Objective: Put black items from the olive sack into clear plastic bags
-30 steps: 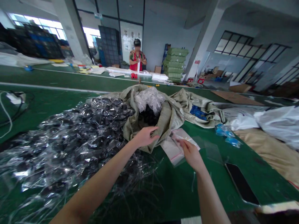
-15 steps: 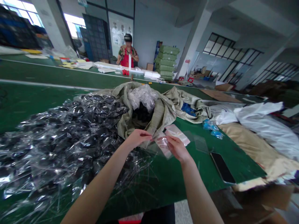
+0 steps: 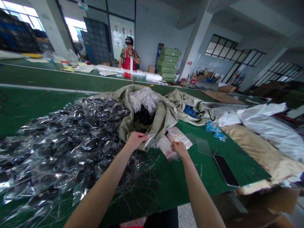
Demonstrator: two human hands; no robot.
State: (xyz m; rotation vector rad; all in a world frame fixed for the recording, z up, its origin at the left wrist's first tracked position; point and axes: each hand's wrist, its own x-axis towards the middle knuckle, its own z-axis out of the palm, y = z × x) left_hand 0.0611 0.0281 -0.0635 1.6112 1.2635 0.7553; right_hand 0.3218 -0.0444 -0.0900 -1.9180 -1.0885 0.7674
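Here, left to right:
Bench (image 3: 28, 104): green top, running across the whole view.
Packet heap (image 3: 59, 139): a wide pile of dark items in clear plastic wrap, covering the left part of the bench.
Woven sack (image 3: 163, 114): olive-grey, lying open just right of the heap, with crumpled clear film (image 3: 144, 99) and dark items in its mouth.
Left hand (image 3: 135, 139): fingers closed, pinching a clear plastic bag (image 3: 148, 141) at the sack's near edge; the bag sticks out to the right of the fingertips.
Clear bag stack (image 3: 177, 136): flat clear bags with a red strip, lying on the bench just right of the sack.
Right hand (image 3: 178, 148): fingers closed on the near edge of the clear bag stack, close to the left hand but not touching it.
Phone (image 3: 225, 171): dark screen up, flat on the bench, to the right of the right hand.
Blue packets (image 3: 215, 129): a small cluster behind the phone.
White sacks (image 3: 266, 126): piled at the far right of the bench.
Co-worker (image 3: 128, 58): 1 person in a red apron standing at a far bench.
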